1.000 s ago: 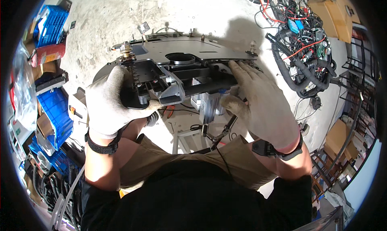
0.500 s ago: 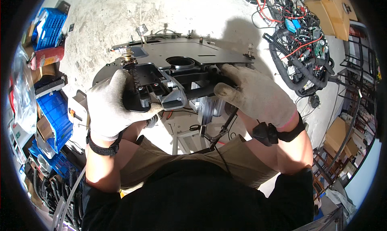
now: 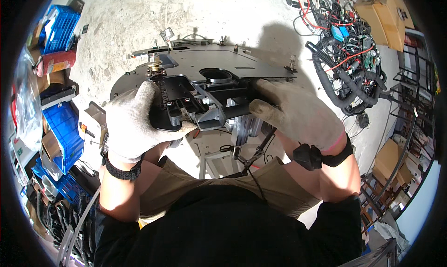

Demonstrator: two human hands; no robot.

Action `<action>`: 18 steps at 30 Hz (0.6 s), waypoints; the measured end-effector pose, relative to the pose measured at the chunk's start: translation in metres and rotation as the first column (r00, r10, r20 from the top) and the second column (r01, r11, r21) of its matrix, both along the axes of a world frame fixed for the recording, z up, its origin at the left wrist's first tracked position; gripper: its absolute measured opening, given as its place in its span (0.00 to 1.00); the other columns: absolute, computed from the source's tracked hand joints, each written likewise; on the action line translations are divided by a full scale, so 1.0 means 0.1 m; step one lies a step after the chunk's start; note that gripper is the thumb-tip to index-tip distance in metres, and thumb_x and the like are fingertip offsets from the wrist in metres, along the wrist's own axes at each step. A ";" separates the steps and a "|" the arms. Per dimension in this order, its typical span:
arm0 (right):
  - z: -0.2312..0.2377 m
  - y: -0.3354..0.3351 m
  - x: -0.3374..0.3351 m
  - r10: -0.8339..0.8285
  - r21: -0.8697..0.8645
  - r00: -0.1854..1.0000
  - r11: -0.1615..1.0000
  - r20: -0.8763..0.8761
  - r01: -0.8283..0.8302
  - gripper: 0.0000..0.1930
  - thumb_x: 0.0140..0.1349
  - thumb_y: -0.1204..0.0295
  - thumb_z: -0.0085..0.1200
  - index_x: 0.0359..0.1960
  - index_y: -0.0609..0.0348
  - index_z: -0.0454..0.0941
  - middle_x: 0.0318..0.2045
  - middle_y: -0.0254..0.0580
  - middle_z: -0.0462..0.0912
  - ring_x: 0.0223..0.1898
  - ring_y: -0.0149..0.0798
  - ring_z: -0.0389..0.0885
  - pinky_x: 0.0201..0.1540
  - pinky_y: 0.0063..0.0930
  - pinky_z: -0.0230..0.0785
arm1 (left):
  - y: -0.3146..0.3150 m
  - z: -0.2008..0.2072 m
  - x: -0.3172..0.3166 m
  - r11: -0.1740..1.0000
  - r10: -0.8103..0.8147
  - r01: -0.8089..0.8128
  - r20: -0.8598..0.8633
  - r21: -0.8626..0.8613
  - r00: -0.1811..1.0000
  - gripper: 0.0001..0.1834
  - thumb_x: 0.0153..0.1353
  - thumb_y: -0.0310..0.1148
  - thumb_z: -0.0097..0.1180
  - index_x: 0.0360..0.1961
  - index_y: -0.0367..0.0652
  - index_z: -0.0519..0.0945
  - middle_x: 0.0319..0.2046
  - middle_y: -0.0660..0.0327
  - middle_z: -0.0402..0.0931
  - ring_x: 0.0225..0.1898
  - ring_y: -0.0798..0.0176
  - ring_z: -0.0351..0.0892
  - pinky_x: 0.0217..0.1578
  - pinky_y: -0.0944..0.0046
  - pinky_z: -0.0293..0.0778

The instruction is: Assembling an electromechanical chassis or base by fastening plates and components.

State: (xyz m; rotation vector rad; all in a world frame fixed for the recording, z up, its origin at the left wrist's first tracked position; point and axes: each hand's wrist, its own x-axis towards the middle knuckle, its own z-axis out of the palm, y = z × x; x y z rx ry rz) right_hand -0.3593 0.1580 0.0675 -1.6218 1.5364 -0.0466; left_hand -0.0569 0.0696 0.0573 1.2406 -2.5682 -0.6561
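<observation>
A broad black metal plate assembly spans the space in front of me, with a round hole and bolts standing along its edges. On its near left part sit a spring-loaded bolt and a grey metal bracket. My left hand, in a pale knit glove, is closed round the near left edge, thumb on top beside the spring. My right hand, gloved too, grips the near right edge; its fingertips are partly hidden. Beneath the plate, between the hands, hangs a clear and silvery part.
A grey metal frame stands below, between my knees. A tangle of cables and black corrugated hose lies on the floor to the right, beside a cardboard box. Blue crates and a red cylinder line the left side.
The near left part of the assembly has shifted slightly to the right, and my left hand has moved with it. My right hand keeps nearly the same place and grip.
</observation>
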 end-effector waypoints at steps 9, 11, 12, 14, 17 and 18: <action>-0.08 -0.09 0.00 -0.048 0.151 0.984 0.988 0.172 0.022 0.28 0.76 0.46 0.47 0.52 0.63 0.77 0.38 0.63 0.85 0.45 0.66 0.84 0.47 0.52 0.75 | 0.00 -0.03 0.01 0.998 -0.021 0.021 -0.002 -0.052 1.000 0.37 0.35 0.62 0.83 0.29 0.43 0.79 0.19 0.58 0.79 0.20 0.56 0.82 0.26 0.61 0.79; -0.04 -0.10 0.02 -0.050 0.172 0.981 0.985 0.190 0.017 0.23 0.74 0.55 0.46 0.57 0.63 0.76 0.42 0.62 0.84 0.48 0.63 0.83 0.51 0.48 0.73 | -0.01 -0.03 0.02 0.997 -0.025 0.024 -0.009 -0.068 1.000 0.37 0.35 0.62 0.83 0.29 0.43 0.78 0.19 0.58 0.79 0.20 0.56 0.82 0.26 0.61 0.79; -0.03 -0.09 0.03 -0.049 0.170 0.981 0.985 0.189 0.017 0.23 0.74 0.55 0.46 0.57 0.63 0.76 0.42 0.62 0.84 0.48 0.63 0.83 0.51 0.48 0.73 | -0.01 -0.01 0.02 0.999 -0.012 0.012 0.001 -0.041 1.000 0.37 0.35 0.62 0.83 0.29 0.43 0.78 0.19 0.58 0.79 0.20 0.56 0.82 0.26 0.60 0.79; -0.04 -0.05 0.04 -0.043 0.065 0.981 0.997 0.190 0.032 0.25 0.74 0.50 0.51 0.51 0.63 0.77 0.38 0.63 0.86 0.45 0.66 0.85 0.47 0.54 0.75 | -0.01 0.00 0.02 1.000 0.004 -0.004 0.014 -0.014 1.000 0.37 0.35 0.63 0.83 0.29 0.43 0.78 0.19 0.58 0.78 0.20 0.56 0.81 0.25 0.60 0.78; -0.04 -0.03 0.04 -0.075 0.078 0.978 0.995 0.196 0.060 0.24 0.72 0.52 0.54 0.51 0.63 0.77 0.40 0.64 0.85 0.47 0.66 0.84 0.49 0.53 0.75 | -0.01 -0.02 0.03 0.997 -0.023 0.022 -0.008 -0.067 1.000 0.38 0.35 0.64 0.82 0.29 0.43 0.78 0.18 0.59 0.77 0.20 0.56 0.80 0.25 0.59 0.78; -0.01 -0.06 0.04 -0.072 0.079 0.978 0.995 0.196 0.058 0.24 0.72 0.52 0.54 0.51 0.63 0.77 0.40 0.64 0.85 0.47 0.66 0.84 0.49 0.53 0.75 | -0.01 -0.02 0.03 0.999 -0.017 0.017 -0.001 -0.041 1.000 0.38 0.35 0.65 0.82 0.29 0.43 0.78 0.18 0.59 0.77 0.20 0.56 0.80 0.25 0.59 0.77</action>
